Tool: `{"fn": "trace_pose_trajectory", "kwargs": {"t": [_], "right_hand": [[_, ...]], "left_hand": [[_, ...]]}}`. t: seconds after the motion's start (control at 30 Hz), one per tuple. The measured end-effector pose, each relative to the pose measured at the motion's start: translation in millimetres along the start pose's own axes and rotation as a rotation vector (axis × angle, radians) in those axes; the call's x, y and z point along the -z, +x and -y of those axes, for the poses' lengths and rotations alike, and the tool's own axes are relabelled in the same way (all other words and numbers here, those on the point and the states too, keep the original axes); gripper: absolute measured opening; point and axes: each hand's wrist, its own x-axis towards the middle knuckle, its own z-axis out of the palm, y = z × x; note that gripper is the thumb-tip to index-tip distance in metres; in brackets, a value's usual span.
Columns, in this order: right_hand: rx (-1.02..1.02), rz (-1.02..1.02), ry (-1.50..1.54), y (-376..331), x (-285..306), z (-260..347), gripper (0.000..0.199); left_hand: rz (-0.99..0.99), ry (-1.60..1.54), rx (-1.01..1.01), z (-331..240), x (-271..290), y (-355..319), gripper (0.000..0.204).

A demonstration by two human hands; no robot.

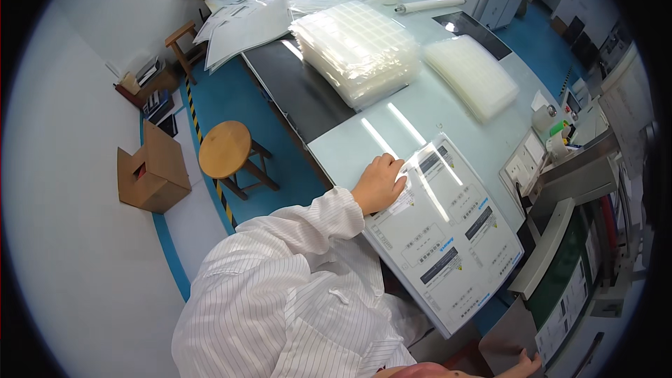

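My left hand [378, 185] rests with curled fingers on the upper left part of a stack of white printed sheets [448, 238]. A bit of something white shows between its thumb and fingers; what it is I cannot make out. The sheets carry repeated dark blocks and small line drawings, and lie at a slant over the near edge of the glossy table [350, 141]. Down at the lower right, my right hand [521, 366] is partly in view beside a green machine bed [553, 292]. Its visible fingers are apart, with nothing seen in them.
A tall clear-wrapped stack [357, 49] and a lower pale stack [470, 75] stand farther back. Loose sheets [252, 31] cover the far left. A socket box [525, 164] sits at the right edge. A round stool [225, 150] and a cardboard box [157, 171] are left.
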Motion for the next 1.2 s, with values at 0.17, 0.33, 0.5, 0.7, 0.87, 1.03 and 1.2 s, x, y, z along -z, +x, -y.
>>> {"fn": "trace_pose_trajectory", "kwargs": {"t": [0.17, 0.33, 0.5, 0.7, 0.87, 1.03, 1.2], "right_hand": [[-0.02, -0.039, -0.024, 2, -12, 11, 0.048], [-0.041, -0.106, -0.001, 11, -4, 15, 0.044], [-0.095, -0.198, 0.057, 26, 9, 14, 0.04], [-0.244, -0.31, 0.125, 44, -10, 30, 0.036], [0.177, -0.217, -0.124, 44, -27, 9, 0.026], [0.579, -0.038, 0.141, -27, -76, 15, 0.022], [0.95, 0.228, -0.073, -189, -117, 62, 0.031]], "left_hand": [[0.005, 0.007, 0.014, 1, 0, 0, 0.035], [0.003, -0.001, -0.021, -1, 0, 1, 0.033], [0.039, -0.004, 0.019, -1, 2, 3, 0.035], [0.045, -0.008, 0.036, -3, 1, 3, 0.035], [0.059, 0.004, 0.047, -4, 3, 4, 0.035], [0.033, -0.016, 0.044, -2, 1, 4, 0.035], [0.043, -0.035, 0.05, 1, 2, 4, 0.035]]}}
